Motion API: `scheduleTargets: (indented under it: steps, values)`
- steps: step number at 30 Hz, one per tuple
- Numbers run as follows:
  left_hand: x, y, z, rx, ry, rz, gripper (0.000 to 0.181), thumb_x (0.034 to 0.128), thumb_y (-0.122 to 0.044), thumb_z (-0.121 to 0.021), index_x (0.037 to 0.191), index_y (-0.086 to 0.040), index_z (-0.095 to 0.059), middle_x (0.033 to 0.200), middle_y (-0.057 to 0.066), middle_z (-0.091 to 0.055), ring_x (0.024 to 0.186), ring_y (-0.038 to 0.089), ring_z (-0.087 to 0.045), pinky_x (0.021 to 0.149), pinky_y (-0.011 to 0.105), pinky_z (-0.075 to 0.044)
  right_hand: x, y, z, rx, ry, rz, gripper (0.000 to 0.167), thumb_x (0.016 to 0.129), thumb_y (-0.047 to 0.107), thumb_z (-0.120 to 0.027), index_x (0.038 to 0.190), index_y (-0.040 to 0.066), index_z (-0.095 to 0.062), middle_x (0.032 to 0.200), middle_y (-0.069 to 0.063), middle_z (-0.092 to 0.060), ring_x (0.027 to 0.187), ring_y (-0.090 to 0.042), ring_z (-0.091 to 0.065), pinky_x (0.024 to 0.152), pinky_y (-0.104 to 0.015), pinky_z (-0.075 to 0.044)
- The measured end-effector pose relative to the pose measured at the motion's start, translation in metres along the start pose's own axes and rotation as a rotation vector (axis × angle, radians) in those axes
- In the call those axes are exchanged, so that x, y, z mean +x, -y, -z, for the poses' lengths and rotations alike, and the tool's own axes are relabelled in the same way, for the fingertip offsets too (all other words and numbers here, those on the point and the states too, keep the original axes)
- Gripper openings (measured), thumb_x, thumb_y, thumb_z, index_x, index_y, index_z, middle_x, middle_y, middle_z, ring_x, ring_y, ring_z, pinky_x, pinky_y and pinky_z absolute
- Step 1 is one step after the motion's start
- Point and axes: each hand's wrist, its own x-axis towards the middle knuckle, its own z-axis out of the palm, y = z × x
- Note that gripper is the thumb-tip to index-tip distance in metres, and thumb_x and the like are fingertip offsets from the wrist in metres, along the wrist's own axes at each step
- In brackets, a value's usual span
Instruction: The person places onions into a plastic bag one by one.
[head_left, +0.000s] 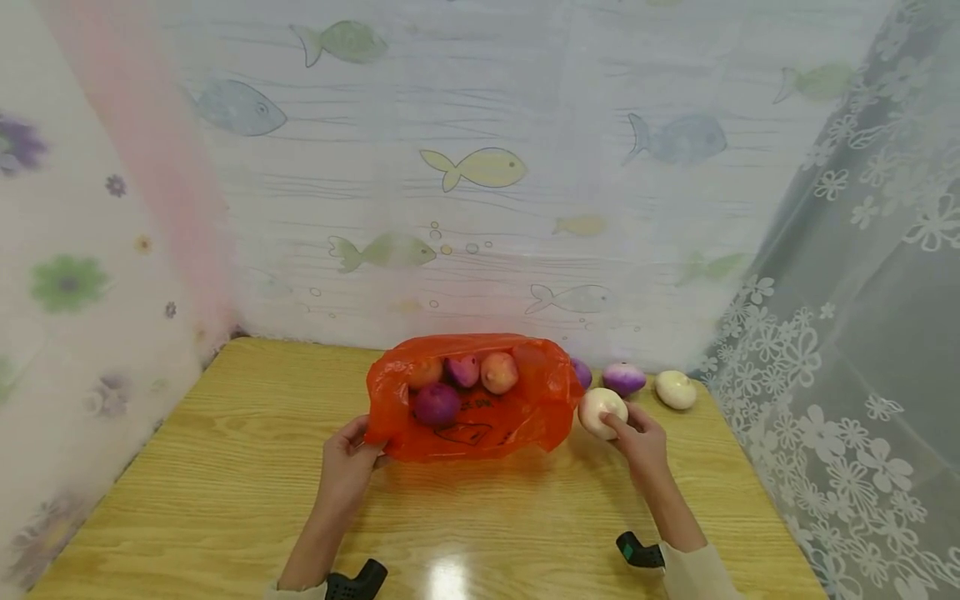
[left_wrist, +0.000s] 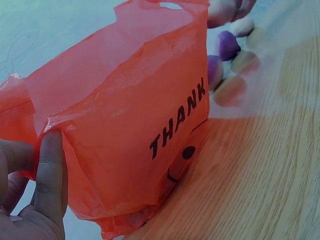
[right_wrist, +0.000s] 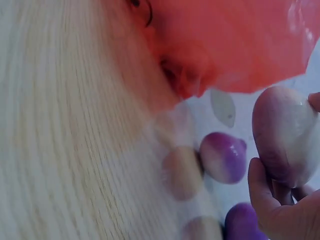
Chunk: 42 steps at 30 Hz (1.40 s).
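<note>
A red plastic bag [head_left: 551,408] lies on its side with its mouth facing me, and several round turnips [head_left: 437,404] show inside it. My left hand [head_left: 347,458] pinches the bag's left rim between thumb and fingers. In the left wrist view the bag's wall [left_wrist: 115,130] carries the printed word THANK. Just outside the bag's right edge, my right hand [head_left: 643,442] holds a white and purple turnip [right_wrist: 282,135] with thumb and fingers. Behind it on the table stand a purple turnip [head_left: 581,373], a purple-and-white turnip [head_left: 624,379] and a whitish turnip [head_left: 676,390].
The wooden table [head_left: 247,433] reaches back to a fish-patterned curtain [head_left: 480,275]. A floral sheet [head_left: 67,375] hangs at the left and a lacy, flowered curtain [head_left: 847,400] at the right. Each wrist carries a black device [head_left: 358,581].
</note>
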Motion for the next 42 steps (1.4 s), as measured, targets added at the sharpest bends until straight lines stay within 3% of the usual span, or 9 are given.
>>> scheduleTargets:
  steps: [9,13,16,21,25,29,34,38,42]
  values:
    - [0.001,0.001,0.000,0.010,-0.008,-0.002,0.030,0.1002,0.004,-0.057,0.130,0.006,-0.059,0.107,-0.002,-0.068,0.090,0.010,-0.069,0.077,0.024,-0.061,-0.038,0.023,0.000,0.039,0.057,-0.010,0.061,0.097,0.004,-0.059,0.153,-0.005,-0.036,0.131,-0.004,-0.053,0.099,0.001,-0.063,0.083,-0.020,-0.058]
    - [0.001,0.001,-0.001,0.023,-0.009,0.000,0.029,0.0997,0.004,-0.057,0.129,0.005,-0.060,0.108,0.000,-0.068,0.089,0.011,-0.069,0.077,0.025,-0.061,-0.057,0.033,-0.001,0.045,0.106,0.062,0.058,0.096,0.002,-0.059,0.151,-0.006,-0.038,0.121,0.008,-0.059,0.102,-0.003,-0.064,0.083,-0.022,-0.059]
    - [0.000,0.001,-0.002,0.034,-0.004,-0.001,0.029,0.0999,0.004,-0.057,0.129,0.004,-0.060,0.111,0.003,-0.068,0.089,0.012,-0.069,0.076,0.025,-0.061,-0.074,0.040,-0.002,0.047,0.166,0.152,0.048,0.095,-0.002,-0.059,0.142,0.006,-0.052,0.119,0.012,-0.063,0.105,-0.007,-0.065,0.083,-0.024,-0.060]
    - [0.000,0.000,-0.001,0.041,0.002,-0.005,0.029,0.1000,0.004,-0.057,0.129,0.004,-0.060,0.115,0.007,-0.067,0.090,0.012,-0.069,0.077,0.025,-0.061,-0.097,0.051,-0.007,0.114,0.317,0.290,0.050,0.092,-0.009,-0.053,0.126,0.025,-0.065,0.125,0.006,-0.065,0.108,-0.010,-0.066,0.083,-0.025,-0.060]
    - [0.000,0.000,-0.001,0.033,0.005,-0.007,0.029,0.0999,0.004,-0.057,0.129,0.004,-0.060,0.114,0.007,-0.068,0.091,0.012,-0.069,0.077,0.026,-0.061,-0.109,0.061,-0.016,0.178,0.482,0.358,0.054,0.091,-0.012,-0.048,0.133,0.020,-0.063,0.130,0.001,-0.062,0.112,-0.012,-0.065,0.087,-0.026,-0.059]
    - [0.000,0.000,-0.001,0.022,0.006,-0.008,0.029,0.0996,0.005,-0.057,0.128,0.005,-0.059,0.111,0.005,-0.068,0.090,0.012,-0.070,0.077,0.027,-0.062,-0.114,0.071,-0.031,0.182,0.597,0.357,0.052,0.093,-0.008,-0.051,0.136,0.019,-0.062,0.132,0.001,-0.061,0.114,-0.013,-0.064,0.091,-0.027,-0.058]
    - [0.001,-0.001,-0.001,0.019,0.005,-0.009,0.029,0.0997,0.006,-0.056,0.128,0.006,-0.059,0.112,0.006,-0.068,0.091,0.012,-0.070,0.077,0.027,-0.062,-0.113,0.078,-0.061,0.095,0.623,0.337,0.047,0.095,-0.002,-0.057,0.142,0.007,-0.055,0.134,0.000,-0.060,0.118,-0.014,-0.062,0.094,-0.027,-0.056]
    - [0.000,-0.003,-0.001,0.018,0.008,-0.002,0.029,0.1000,0.005,-0.056,0.129,0.006,-0.059,0.112,0.007,-0.068,0.089,0.011,-0.070,0.078,0.025,-0.061,-0.104,0.080,-0.085,-0.070,0.601,0.311,0.056,0.094,0.006,-0.064,0.146,-0.003,-0.046,0.140,-0.013,-0.055,0.124,-0.021,-0.058,0.095,-0.028,-0.056]
    - [0.000,-0.004,-0.001,0.014,0.018,0.002,0.030,0.1005,0.003,-0.057,0.130,0.007,-0.057,0.113,0.007,-0.068,0.089,0.010,-0.069,0.077,0.024,-0.061,-0.089,0.083,-0.108,-0.246,0.606,0.251,0.062,0.093,0.015,-0.070,0.150,0.005,-0.046,0.145,-0.020,-0.051,0.130,-0.033,-0.055,0.097,-0.037,-0.057]
